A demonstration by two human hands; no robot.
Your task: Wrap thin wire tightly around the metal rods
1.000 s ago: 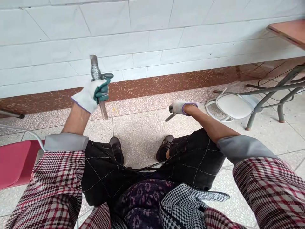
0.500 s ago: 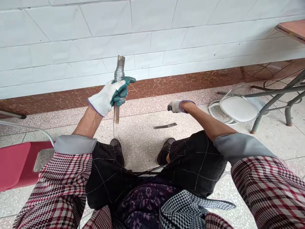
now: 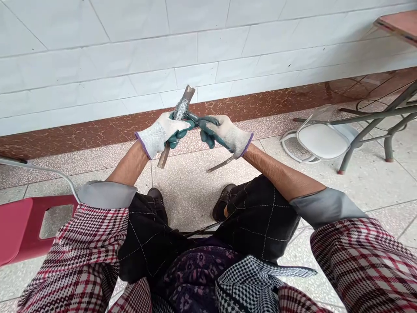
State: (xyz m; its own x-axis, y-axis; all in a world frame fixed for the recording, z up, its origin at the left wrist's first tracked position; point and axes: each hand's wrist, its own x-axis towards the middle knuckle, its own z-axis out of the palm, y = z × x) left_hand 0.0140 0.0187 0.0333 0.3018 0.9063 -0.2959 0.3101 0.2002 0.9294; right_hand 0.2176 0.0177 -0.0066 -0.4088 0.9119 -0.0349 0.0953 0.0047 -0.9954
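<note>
My left hand [image 3: 167,132], in a white glove with green coated fingers, is closed round a wooden stick [image 3: 163,158]. Thin silvery wire [image 3: 181,108] is wound thickly round the stick's upper part, just above the fingers, and the notched top end sticks out beyond it. The stick leans to the right. Close beside it, my right hand [image 3: 220,132], gloved alike, pinches a thin strand of the wire at its fingertips. Below my right wrist a narrow curved strip [image 3: 221,165] lies on the floor, partly hidden by the glove cuff.
A white tiled wall [image 3: 130,65] with a reddish-brown base strip stands ahead. On the left is a red plastic chair [image 3: 26,221]. At the right are a white round seat [image 3: 324,138], grey metal legs [image 3: 355,150] and a table corner [image 3: 399,26]. My shoes rest on the speckled floor [image 3: 189,191].
My right hand has come up and left, from over the floor to beside the wound wire. My left hand has moved slightly right, and the stick now tilts to the right.
</note>
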